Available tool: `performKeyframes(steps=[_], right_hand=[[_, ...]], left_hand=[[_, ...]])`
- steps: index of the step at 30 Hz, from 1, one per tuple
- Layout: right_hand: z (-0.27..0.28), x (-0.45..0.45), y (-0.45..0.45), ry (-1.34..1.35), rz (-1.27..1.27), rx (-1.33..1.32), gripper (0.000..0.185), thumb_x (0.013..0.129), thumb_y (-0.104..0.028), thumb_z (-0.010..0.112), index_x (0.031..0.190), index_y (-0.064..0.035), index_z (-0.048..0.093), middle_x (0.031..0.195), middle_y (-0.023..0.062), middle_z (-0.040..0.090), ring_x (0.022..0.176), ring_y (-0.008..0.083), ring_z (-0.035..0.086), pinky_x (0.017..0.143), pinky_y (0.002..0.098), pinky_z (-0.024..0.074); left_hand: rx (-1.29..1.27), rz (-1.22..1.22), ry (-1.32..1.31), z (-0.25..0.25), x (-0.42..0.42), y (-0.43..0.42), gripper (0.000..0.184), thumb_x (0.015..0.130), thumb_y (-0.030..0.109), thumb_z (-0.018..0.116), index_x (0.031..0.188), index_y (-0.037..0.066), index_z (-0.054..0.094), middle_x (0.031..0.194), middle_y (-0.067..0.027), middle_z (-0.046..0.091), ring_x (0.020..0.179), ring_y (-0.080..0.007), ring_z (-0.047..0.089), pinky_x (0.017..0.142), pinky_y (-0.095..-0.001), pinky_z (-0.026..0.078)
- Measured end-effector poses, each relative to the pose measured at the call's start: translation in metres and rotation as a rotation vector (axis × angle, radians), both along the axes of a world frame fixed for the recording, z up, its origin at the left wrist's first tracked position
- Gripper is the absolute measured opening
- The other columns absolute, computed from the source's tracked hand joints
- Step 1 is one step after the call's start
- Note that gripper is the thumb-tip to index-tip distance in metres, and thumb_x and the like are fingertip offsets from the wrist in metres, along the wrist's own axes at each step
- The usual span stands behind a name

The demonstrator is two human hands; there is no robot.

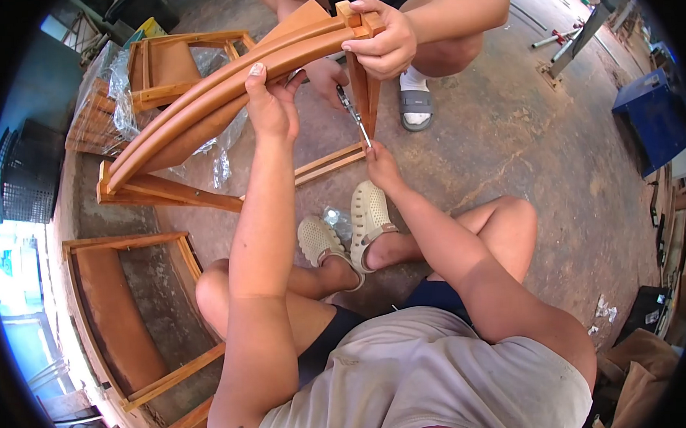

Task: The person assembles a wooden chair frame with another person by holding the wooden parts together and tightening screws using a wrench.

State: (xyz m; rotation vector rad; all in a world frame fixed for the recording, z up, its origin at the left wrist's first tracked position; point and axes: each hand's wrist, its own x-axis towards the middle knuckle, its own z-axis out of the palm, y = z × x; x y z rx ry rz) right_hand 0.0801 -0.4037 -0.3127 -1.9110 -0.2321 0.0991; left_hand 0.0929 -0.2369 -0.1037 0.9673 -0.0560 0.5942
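Note:
A wooden frame with curved brown padded rails (200, 105) is held up in front of me, tilted. My left hand (273, 106) grips it from below, thumb on the padding and fingers partly hidden behind. My right hand (384, 166) is closed by a wooden leg (365, 98), fingertips at the tip of a slim metal hand tool (353, 112) with a dark handle; what they pinch is too small to tell. Another person's hand (385, 44) holds the frame's upper corner. That person's other hand (326, 81) is near the tool's handle.
A similar padded wooden frame (125, 315) stands at the left, another (169, 65) behind it near clear plastic wrap (123, 90). My feet in beige clogs (369, 213) are below the work. The other person's sandal (416, 107) is close by. A blue box (649, 113) stands at right.

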Motion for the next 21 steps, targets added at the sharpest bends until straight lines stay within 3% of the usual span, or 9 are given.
performKeyframes(steps=[21], right_hand=[[0.004,0.005,-0.004,0.014,0.023,-0.047,0.028,0.093,-0.012,0.042,0.114,0.0006,0.056,0.100,0.0278,0.061,0.098,0.0420,0.058,0.085,0.0443,0.0455]], left_hand=[[-0.020,-0.007,0.018,0.001,-0.003,-0.003,0.055,0.083,0.041,0.054,0.124,0.004,0.047,0.118,-0.0121,0.057,0.105,-0.0248,0.056,0.090,-0.0420,0.045]])
